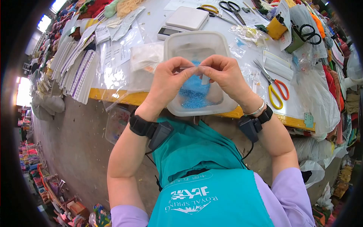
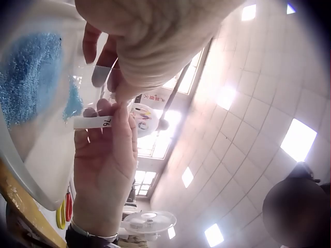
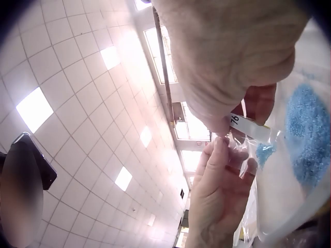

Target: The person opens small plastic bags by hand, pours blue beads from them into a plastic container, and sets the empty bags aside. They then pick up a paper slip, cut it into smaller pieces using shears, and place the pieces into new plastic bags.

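Note:
Over a frosted plastic tub (image 1: 223, 99), my left hand (image 1: 166, 81) and right hand (image 1: 230, 75) meet fingertip to fingertip. Between them they pinch the top of a small clear plastic bag (image 3: 276, 138), with a little heap of blue beads (image 2: 73, 99) low inside it. A white paper label (image 3: 252, 126) marked 76 sticks out from my right hand's fingers beside the bag. Many loose blue beads (image 1: 193, 101) lie in the tub below. My fingers partly cover the bag's top edge.
Behind the tub is a white digital scale (image 1: 187, 19). Scissors with red and yellow handles (image 1: 278, 90) lie to the right, near white strips (image 1: 278, 64). Plastic bags and papers (image 1: 121, 53) cover the left. The table's yellow edge (image 1: 132, 98) runs in front.

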A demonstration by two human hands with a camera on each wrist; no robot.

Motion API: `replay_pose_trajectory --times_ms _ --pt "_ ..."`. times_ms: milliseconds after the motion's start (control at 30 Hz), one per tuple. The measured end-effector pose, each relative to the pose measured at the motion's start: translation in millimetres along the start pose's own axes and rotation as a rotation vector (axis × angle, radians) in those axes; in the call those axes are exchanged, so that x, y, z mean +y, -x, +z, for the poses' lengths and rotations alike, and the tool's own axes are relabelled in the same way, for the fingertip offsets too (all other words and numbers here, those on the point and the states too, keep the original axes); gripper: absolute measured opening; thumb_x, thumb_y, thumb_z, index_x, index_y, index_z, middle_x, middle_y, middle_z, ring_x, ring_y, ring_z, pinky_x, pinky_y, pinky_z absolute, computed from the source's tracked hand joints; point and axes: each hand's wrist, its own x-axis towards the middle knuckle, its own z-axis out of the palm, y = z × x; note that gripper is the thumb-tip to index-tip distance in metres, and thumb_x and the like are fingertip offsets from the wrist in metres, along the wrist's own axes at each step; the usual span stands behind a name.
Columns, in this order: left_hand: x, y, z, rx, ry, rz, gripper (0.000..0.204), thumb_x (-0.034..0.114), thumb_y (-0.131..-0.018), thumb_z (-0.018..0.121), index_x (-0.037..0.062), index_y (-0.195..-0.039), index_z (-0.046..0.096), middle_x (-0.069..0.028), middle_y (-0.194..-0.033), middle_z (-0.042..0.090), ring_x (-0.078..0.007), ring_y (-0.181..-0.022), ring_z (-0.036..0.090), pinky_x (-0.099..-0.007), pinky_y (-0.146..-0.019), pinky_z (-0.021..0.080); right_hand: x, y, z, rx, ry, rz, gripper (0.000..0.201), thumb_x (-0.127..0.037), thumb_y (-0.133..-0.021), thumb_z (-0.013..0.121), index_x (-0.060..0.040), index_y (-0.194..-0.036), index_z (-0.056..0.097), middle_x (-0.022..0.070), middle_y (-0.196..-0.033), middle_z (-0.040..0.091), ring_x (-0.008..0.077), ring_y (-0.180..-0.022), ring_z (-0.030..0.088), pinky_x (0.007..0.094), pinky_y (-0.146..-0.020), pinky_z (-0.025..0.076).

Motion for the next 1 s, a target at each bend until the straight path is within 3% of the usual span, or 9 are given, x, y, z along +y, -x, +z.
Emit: replay_pose_trajectory --times_ms 167,333,533,767,833,1000 --pt "1 4 2 0.052 -0.034 -0.021 0.012 0.012 -0.093 0.074 0.0004 -0.095 0.073 0.0014 -0.085 0.069 -0.0039 -0.08 0.058 -0.021 -0.071 0.046 8 3 5 0.024 0.006 -0.128 0.011 -0.009 -0.093 0.069 0.0016 -0.092 0.072 0.0042 -0.083 0.073 0.0076 -0.076 0.065 0.0235 -0.068 0.052" --pt "-3 9 -5 0.071 -0.077 0.005 0.011 0.012 -0.093 0.075 0.0007 -0.093 0.076 0.001 -0.082 0.068 -0.006 -0.077 0.059 -0.0237 -0.072 0.046 5 9 6 0.034 0.012 -0.105 0.012 -0.01 -0.094 0.069 0.0013 -0.092 0.073 0.0049 -0.082 0.074 0.007 -0.075 0.065 0.0234 -0.067 0.052" --pt "-3 12 -21 -0.116 -0.077 -0.005 0.018 0.013 -0.097 0.069 -0.0009 -0.105 0.076 -0.003 -0.089 0.071 -0.0097 -0.085 0.063 -0.0254 -0.078 0.05 0 14 -3 -0.06 0.072 -0.007 0.014 -0.013 -0.096 0.067 -0.0008 -0.095 0.074 0.0038 -0.086 0.075 0.0058 -0.076 0.064 0.0227 -0.066 0.052" --pt "6 9 -10 -0.095 -0.05 -0.02 0.036 0.03 -0.108 0.055 0.0024 -0.126 0.07 -0.0052 -0.111 0.075 -0.0118 -0.102 0.066 -0.0258 -0.085 0.05 -11 11 -24 -0.065 -0.098 0.188 0.019 -0.019 -0.102 0.062 -0.0054 -0.105 0.075 0.0023 -0.099 0.077 0.0066 -0.084 0.068 0.0231 -0.069 0.054" --pt "6 6 -1 -0.011 -0.026 0.031 0.04 0.032 -0.109 0.051 0.0031 -0.132 0.066 -0.0053 -0.115 0.074 -0.0124 -0.104 0.066 -0.0265 -0.086 0.049 -24 6 -50 0.085 -0.061 0.089 0.02 -0.02 -0.103 0.06 -0.0061 -0.109 0.074 0.0033 -0.099 0.077 0.0086 -0.088 0.071 0.0242 -0.071 0.055" --pt "-13 11 -7 -0.07 -0.102 -0.006 0.038 0.029 -0.109 0.051 0.0031 -0.134 0.064 -0.0063 -0.116 0.073 -0.0135 -0.104 0.067 -0.0274 -0.088 0.05 -28 -19 -108 0.415 0.038 -0.152 0.02 -0.018 -0.103 0.058 -0.0066 -0.111 0.074 0.0048 -0.102 0.078 0.0099 -0.09 0.072 0.0243 -0.072 0.055"
